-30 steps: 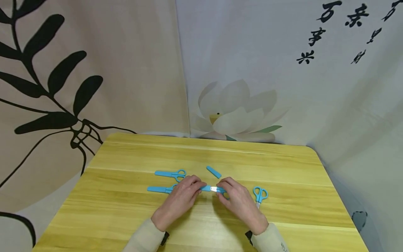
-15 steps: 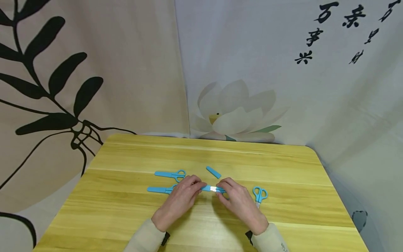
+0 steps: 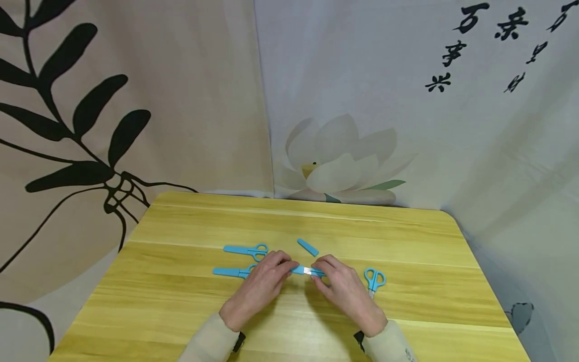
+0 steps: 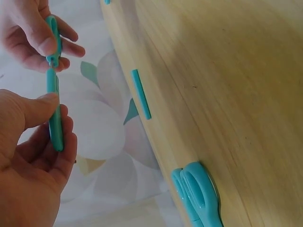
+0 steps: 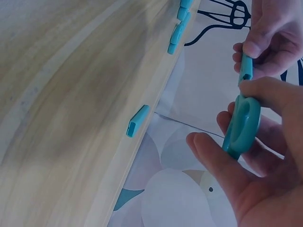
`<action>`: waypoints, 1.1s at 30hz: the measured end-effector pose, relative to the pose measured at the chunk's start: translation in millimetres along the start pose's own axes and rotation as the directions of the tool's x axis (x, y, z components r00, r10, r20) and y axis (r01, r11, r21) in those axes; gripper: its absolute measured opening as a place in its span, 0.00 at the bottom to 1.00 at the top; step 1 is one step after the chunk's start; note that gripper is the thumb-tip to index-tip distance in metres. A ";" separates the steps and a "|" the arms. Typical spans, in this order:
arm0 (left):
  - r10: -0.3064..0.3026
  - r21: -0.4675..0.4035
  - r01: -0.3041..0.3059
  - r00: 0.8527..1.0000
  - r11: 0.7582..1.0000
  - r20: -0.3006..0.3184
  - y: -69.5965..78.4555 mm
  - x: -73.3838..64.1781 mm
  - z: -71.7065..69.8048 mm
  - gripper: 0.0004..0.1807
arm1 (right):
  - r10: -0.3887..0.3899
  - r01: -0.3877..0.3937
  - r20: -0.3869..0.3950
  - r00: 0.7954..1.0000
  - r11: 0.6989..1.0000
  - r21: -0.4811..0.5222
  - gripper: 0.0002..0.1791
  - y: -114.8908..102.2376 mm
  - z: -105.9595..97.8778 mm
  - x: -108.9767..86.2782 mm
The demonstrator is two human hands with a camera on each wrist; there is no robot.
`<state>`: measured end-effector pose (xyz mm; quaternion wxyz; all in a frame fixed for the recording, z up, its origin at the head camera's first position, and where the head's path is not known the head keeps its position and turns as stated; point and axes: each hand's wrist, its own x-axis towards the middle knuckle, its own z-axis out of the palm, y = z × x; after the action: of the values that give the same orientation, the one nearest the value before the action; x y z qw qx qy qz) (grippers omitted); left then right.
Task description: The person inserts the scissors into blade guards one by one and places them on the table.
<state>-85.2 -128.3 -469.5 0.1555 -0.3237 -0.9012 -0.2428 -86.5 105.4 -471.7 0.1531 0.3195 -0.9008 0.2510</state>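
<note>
Barely a shift this past second: your left hand point(image 3: 264, 281) pinches a sheath point(image 3: 298, 270), your right hand point(image 3: 343, 287) grips the scissors point(image 3: 317, 272) at 3 o'clock, blade point(image 3: 307, 271) bare between, so the fit looks only partial. Beyond, a loose sheath point(image 3: 308, 247) at 12; open counter point(image 3: 389, 236) at 2, up to the far edge point(image 3: 362, 206).
</note>
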 end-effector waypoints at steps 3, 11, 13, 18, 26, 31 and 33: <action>0.010 0.016 -0.010 1.000 1.000 0.004 0.3 0.1 -0.1 0.13 | -0.009 0.009 -0.001 1.000 1.000 -0.006 0.12 -0.1 0.2 0.3; 0.028 0.037 -0.028 1.000 0.999 0.005 -0.1 0.0 0.2 0.13 | -0.019 0.019 -0.006 1.000 1.000 -0.021 0.12 -0.7 1.8 1.2; 0.036 0.045 -0.036 0.999 0.998 0.008 -0.3 0.0 0.7 0.13 | -0.021 0.021 -0.011 1.000 1.000 -0.022 0.12 -0.8 2.6 1.2; 0.045 0.067 -0.046 0.999 0.997 0.021 0.0 -1.1 2.7 0.13 | -0.035 0.034 -0.011 0.999 0.999 -0.031 0.11 -1.4 4.2 0.9; 0.045 0.064 -0.047 0.998 0.997 0.038 -0.2 -1.5 1.7 0.13 | -0.043 0.042 -0.011 0.999 0.999 -0.015 0.11 -2.2 3.8 0.7; 0.030 -0.018 -0.029 0.998 0.999 0.051 -3.8 -0.5 -4.3 0.12 | -0.009 0.009 -0.003 1.000 0.999 0.036 0.12 -0.4 1.1 0.1; -0.001 -0.064 0.005 0.998 0.998 0.070 -6.0 -0.8 -7.3 0.14 | 0.006 -0.007 0.004 1.000 0.999 0.048 0.13 0.7 -0.5 -0.7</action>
<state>-87.7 -136.7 -465.8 0.1131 -0.3354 -0.8983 -0.2604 -86.4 106.5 -471.9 0.1430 0.3206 -0.8959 0.2724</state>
